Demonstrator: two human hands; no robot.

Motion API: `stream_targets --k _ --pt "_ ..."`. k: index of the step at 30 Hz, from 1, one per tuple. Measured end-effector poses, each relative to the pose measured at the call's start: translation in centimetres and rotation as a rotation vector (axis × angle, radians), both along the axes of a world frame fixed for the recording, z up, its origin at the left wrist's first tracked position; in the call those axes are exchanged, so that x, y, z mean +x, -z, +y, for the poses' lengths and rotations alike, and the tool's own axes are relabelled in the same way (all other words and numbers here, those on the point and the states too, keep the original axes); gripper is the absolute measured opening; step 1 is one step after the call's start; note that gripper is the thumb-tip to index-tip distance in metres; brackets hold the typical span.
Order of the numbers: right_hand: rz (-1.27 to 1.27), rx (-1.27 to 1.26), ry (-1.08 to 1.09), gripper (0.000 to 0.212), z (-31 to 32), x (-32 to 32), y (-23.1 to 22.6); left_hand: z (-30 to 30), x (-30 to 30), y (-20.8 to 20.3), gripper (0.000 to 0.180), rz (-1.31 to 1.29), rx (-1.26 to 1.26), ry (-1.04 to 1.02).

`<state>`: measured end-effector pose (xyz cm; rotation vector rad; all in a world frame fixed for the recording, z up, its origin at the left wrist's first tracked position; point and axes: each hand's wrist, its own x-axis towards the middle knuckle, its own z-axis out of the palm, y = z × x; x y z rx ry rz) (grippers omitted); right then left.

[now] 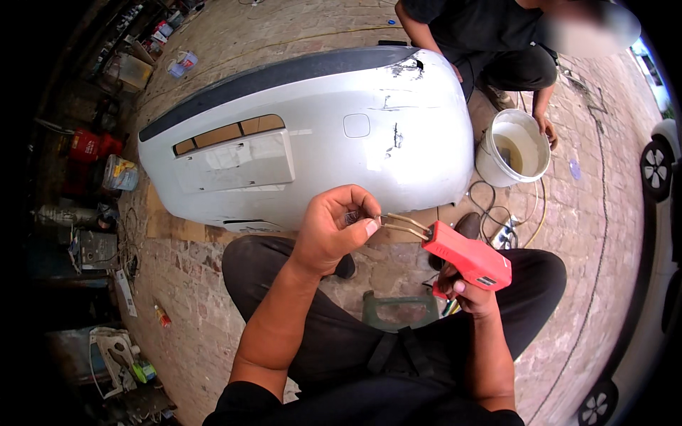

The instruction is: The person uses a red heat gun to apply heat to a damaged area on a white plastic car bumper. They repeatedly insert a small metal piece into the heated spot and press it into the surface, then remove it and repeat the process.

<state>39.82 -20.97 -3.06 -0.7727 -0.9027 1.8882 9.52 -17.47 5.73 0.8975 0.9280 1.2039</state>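
While the left hand [335, 231] pinches a small metal piece [379, 221] at the prongs [409, 221] of the red tool [469, 257] gripped in the right hand [474, 297], silver bumper [320, 153] lies just ahead; white bucket [491, 165], power strip [505, 233] at right.

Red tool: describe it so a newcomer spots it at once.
Start at the silver bumper across the upper middle. Below its right end, the right hand grips the red tool by its handle. Its bright red body and two brass-coloured prongs, pointing toward the left hand, set it apart from the white bucket above.
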Motion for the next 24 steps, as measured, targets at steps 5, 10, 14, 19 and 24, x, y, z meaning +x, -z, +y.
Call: stream_targets --k 5,10,14,19,24 --pt "0.015 0.008 -0.014 0.072 -0.08 0.08 0.54 0.02 -0.05 0.19 0.017 0.014 0.002 -0.007" --pt "0.020 0.032 -0.009 0.075 0.10 -0.25 0.33 0.00 -0.26 0.55 0.017 0.013 0.027 -0.005" --pt "0.031 0.021 -0.011 0.076 0.20 -0.36 0.17 -0.08 0.09 -0.07 0.022 0.038 -0.024 -0.023" --pt "0.032 0.035 -0.011 0.075 0.20 -0.44 0.38 -0.08 -0.13 -0.17 0.024 0.049 -0.031 -0.014" --pt "0.068 0.011 -0.003 0.072 0.07 -0.20 0.97 0.04 -0.04 -0.01 0.023 0.045 -0.032 -0.020"
